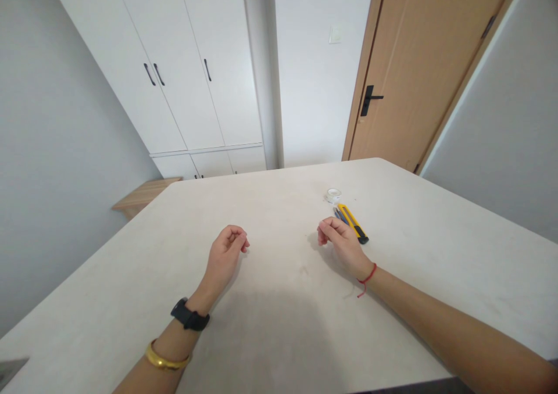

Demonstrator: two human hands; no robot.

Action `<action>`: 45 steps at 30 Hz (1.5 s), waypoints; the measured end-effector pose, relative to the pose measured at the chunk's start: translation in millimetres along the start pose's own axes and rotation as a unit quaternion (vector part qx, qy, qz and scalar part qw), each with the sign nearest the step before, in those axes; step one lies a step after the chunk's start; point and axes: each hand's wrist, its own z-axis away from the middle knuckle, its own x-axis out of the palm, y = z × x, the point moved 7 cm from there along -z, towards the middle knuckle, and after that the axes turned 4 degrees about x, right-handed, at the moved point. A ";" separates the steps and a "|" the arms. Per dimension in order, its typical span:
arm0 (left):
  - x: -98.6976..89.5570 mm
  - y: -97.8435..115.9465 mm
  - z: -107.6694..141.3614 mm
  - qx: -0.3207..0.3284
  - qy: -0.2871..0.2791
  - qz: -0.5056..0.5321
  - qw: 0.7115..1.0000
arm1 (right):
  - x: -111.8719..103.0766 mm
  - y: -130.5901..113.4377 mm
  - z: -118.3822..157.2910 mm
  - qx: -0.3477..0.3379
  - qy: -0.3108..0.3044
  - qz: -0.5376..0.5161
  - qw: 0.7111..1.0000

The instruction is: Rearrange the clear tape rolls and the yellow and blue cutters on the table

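My left hand rests over the white table left of the middle, its fingers curled in and the thumb against them. Nothing shows in its grasp. On the other side, my right hand is curled in the same loose way, with no object visible in it. Just beyond and to the right of it lies a yellow and black box cutter. A thin blue and dark item, perhaps a pen, lies along the cutter, partly hidden by my right hand. Farther back is a small clear roll of tape.
A white wardrobe with black handles stands behind the table's far edge. To the right of it is a wooden door with a black handle. A low wooden surface juts out beyond the left edge.
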 end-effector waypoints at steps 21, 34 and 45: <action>3.9 -0.8 1.7 -0.007 -0.012 0.000 1.000 | -1.1 -1.1 1.4 -0.001 -0.001 0.025 1.000; 4.4 -0.9 2.4 -0.007 -0.017 -0.013 1.000 | -0.5 3.0 1.3 0.009 0.007 0.020 1.000; 10.2 -4.5 4.6 -0.027 -0.040 -0.011 0.999 | -1.6 2.9 0.1 0.009 0.003 0.019 1.000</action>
